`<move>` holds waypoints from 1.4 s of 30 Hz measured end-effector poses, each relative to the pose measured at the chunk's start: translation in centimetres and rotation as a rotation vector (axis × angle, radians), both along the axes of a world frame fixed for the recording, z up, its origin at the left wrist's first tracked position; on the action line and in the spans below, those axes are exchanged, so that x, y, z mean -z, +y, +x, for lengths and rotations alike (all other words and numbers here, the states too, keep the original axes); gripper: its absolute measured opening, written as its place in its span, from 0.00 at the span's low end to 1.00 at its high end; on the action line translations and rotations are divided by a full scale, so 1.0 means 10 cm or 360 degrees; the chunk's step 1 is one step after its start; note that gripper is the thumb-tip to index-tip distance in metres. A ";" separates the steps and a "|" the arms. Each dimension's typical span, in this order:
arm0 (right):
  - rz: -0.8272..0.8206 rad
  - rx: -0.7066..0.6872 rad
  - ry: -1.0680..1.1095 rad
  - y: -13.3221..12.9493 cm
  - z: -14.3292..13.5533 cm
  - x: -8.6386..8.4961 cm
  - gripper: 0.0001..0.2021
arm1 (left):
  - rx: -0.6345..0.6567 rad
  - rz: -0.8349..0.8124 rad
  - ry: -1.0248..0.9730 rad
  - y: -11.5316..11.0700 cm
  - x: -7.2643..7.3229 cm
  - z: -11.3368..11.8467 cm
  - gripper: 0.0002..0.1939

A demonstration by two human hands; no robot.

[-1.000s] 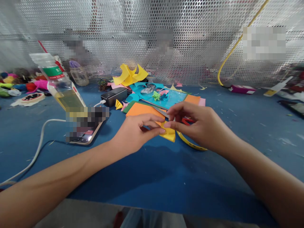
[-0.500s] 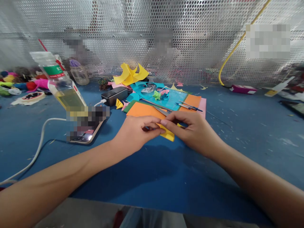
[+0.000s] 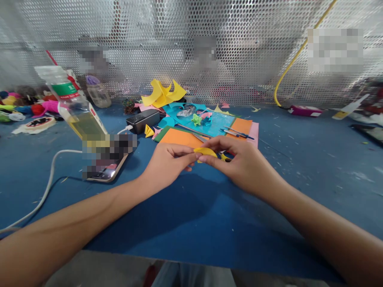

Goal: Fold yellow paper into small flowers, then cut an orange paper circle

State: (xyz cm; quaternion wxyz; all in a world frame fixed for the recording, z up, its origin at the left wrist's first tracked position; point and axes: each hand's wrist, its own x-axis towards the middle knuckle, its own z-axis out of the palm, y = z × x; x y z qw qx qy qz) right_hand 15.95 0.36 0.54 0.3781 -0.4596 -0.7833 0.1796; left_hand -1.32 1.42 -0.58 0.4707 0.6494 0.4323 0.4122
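Note:
A small piece of yellow paper (image 3: 207, 151), curved along its upper edge and seemingly folded, is pinched between my two hands above the blue table. My left hand (image 3: 167, 163) grips its left end between thumb and fingers. From the other side, the thumb and forefinger of my right hand (image 3: 239, 159) close on it. Just behind the hands lie sheets of orange paper (image 3: 179, 137) and scissors (image 3: 200, 137), whose handles are partly hidden by my right hand. A pair of compasses (image 3: 237, 132) rests on the paper stack to the right.
A bottle of yellowish liquid (image 3: 86, 123) stands left, by a phone (image 3: 104, 169) with a white cable (image 3: 49, 183). Behind are a black box-shaped device (image 3: 143, 120), blue paper (image 3: 220, 124) and yellow paper scraps (image 3: 164, 93). A perforated metal screen (image 3: 245, 52) closes the back; people show dimly through it.
The yellow paper has turned and risen between my fingers, so its curved edge now faces up instead of an end pointing down. Both hands keep hold, with shifted fingers.

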 end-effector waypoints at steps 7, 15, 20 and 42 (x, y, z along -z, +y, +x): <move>-0.0053 -0.0002 0.0101 0.04 0.03 -0.03 0.07 | 0.0017 -0.0064 -0.0114 0.00 0.00 0.01 0.10; 0.0150 0.0098 0.0005 0.01 0.02 -0.05 0.06 | -0.0061 0.0246 -0.0059 -0.07 -0.03 -0.02 0.10; 0.0528 0.0022 -0.0100 -0.04 -0.03 -0.04 0.05 | -0.0293 0.0381 -0.0015 -0.09 0.00 -0.01 0.09; 0.0612 0.0070 -0.0011 -0.11 -0.07 -0.07 0.05 | -0.0284 0.0521 -0.0161 -0.15 -0.05 0.01 0.08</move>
